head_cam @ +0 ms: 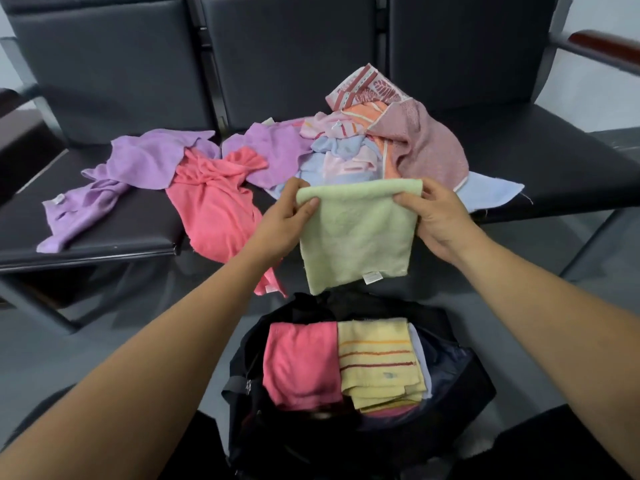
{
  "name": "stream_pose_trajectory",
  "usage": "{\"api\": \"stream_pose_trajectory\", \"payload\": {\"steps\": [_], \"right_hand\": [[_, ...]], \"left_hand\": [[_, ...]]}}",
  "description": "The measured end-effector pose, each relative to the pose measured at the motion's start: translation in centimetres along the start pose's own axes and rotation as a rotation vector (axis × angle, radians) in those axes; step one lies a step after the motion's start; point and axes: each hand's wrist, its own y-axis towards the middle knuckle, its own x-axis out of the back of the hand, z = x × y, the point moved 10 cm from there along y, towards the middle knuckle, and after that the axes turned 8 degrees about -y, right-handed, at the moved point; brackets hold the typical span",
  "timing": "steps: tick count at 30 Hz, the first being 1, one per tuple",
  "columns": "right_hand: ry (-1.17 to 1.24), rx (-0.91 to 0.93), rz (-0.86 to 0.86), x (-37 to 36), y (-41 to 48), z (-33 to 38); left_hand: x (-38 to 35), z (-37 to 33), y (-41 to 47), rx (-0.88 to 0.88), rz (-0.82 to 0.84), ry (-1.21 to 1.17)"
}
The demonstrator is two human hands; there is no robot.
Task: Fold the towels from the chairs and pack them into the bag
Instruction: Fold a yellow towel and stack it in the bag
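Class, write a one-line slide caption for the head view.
Left hand and right hand hold a folded green towel above the open bag; loose towels wait on chairs.

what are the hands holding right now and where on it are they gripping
Both hands hold the light green towel, folded and hanging above the open bag. The left hand pinches its top left corner, the right hand its top right corner.

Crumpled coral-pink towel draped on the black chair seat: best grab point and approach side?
Probably the free lower end of the crumpled coral-pink towel, which hangs past the front edge of the black chair seat. Come from the front and pinch that dangling hem. The bunched, twisted top by the purple towel offers no clean edge.
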Motion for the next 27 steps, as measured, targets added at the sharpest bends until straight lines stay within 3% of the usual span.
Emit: {"api": "stream_pose_trajectory", "payload": {"steps": [6,12,16,22,27], "right_hand": [[-0.095,-0.327,-0.014,2.7,-3.2,-11.2],[-0.155,-0.762,0.232,3.8,-7.7,-21.4],[-0.227,-0.987,0.283,4.7,-8.8,-26.7],[-0.308,-0.931,-0.053,6.1,-8.5,-33.5],[-0.564,-0.876,-0.005,6.6,-8.2,-36.5]], "left_hand": [[-6.2,7.9,-2.9,0.254,0.191,0.009],[-12.3,16.1,-7.8,0.661,0.421,-0.235],[-14.7,21.4,-9.6,0.806,0.461,-0.196],[-16.9,28.9,-10.8,0.886,0.195,-0.175],[-18.8,32.9,-13.1,0.957,0.227,0.030]]}}
